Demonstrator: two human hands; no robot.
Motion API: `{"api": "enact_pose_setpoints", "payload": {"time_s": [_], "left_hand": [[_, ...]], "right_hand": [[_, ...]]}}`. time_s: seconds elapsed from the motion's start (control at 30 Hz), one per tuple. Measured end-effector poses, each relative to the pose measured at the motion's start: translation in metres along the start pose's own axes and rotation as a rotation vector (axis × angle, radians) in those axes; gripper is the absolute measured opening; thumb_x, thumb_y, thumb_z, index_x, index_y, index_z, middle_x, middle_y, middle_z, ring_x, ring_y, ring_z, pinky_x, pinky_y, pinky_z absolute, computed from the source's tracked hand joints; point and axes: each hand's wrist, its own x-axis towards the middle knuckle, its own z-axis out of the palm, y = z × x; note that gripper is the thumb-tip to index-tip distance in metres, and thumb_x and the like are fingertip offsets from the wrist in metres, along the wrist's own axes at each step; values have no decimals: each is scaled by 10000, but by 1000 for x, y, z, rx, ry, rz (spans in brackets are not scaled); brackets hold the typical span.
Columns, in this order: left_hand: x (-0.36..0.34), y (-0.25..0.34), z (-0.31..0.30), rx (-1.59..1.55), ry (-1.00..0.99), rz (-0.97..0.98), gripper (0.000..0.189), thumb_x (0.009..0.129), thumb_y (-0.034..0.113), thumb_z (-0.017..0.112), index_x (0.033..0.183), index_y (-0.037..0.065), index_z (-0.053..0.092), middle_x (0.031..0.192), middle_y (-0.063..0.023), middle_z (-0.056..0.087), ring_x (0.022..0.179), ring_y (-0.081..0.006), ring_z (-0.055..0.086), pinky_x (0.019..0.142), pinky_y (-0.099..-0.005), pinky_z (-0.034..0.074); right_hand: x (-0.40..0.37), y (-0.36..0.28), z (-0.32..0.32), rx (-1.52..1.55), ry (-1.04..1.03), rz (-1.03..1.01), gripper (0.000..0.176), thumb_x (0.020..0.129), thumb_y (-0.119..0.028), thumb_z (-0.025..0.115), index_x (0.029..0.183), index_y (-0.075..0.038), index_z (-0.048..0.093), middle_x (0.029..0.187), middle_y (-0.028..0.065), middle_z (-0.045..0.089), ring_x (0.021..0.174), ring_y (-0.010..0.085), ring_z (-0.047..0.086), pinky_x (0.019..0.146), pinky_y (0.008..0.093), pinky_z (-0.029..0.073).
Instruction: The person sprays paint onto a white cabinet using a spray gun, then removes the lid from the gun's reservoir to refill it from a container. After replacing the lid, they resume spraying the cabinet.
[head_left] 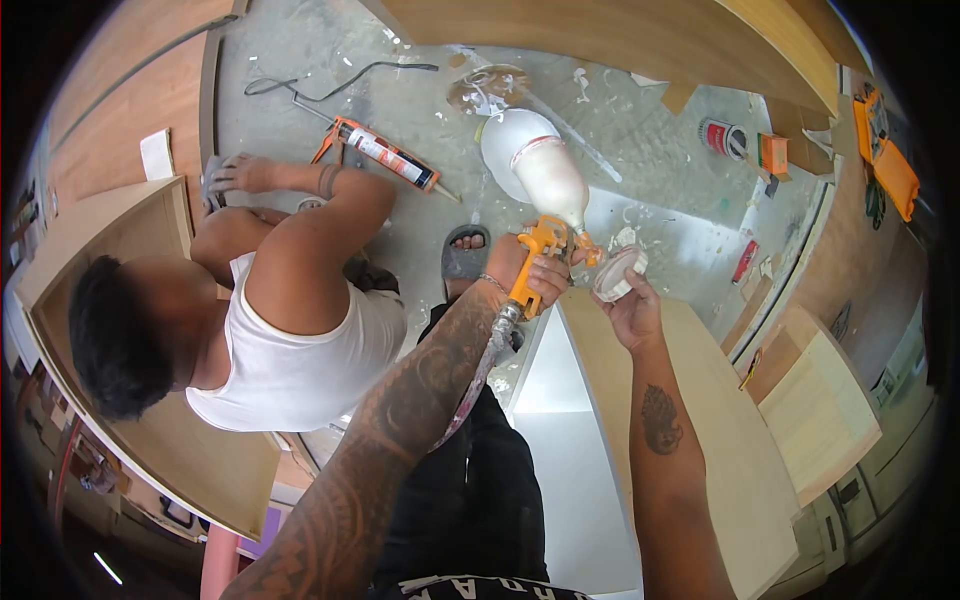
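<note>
My left hand (pixel 528 270) is wrapped round the handle of a yellow-orange spray gun (pixel 541 240). A hose (pixel 478 375) smeared with white runs from the handle back along my forearm. Joined to the gun's far side is a white bottle-shaped cup (pixel 553 178), its wide end pointing away from me. Beyond it shows a round white container or surface (pixel 508 145), partly hidden by the cup. My right hand (pixel 637 312) pinches a round, whitish lid (pixel 620 275) by its edge, close to the gun's orange nozzle end (pixel 589 250).
A co-worker (pixel 300 270) crouches at left, one hand on a wooden panel. On the spattered floor lie a caulking gun (pixel 385 155), a cable (pixel 340 85), and a paint can (pixel 722 138). A wooden cabinet (pixel 690 400) stands beside my right arm; a long panel (pixel 600 40) spans the far side.
</note>
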Motion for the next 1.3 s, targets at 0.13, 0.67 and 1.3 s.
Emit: {"api": "enact_pose_setpoints", "payload": {"time_s": [0.13,0.67,1.3], "left_hand": [[-5,10,2,-49,67,97,777,879,596,410,1195,-108,507,618,0,443,531,-110,416,476,-250,365],[-3,-21,14,722,934,245,570,857,624,357,980,97,537,535,48,341,407,-83,333,381,-226,299],[-4,-53,-15,2005,1147,729,597,895,437,548,1209,-64,467,939,-231,657,791,-323,678,722,-392,531]], "right_hand": [[1,0,0,5,-16,-26,507,833,-265,650,1295,-176,461,1177,12,552,1070,208,552,871,413,466],[13,-57,40,-199,-14,-277,702,795,-156,670,1420,-124,351,1257,35,483,1108,183,496,925,356,429],[-23,-179,108,-1396,-462,-408,1067,587,-166,870,1487,-135,297,1428,178,413,1301,312,422,1062,391,375]]}}
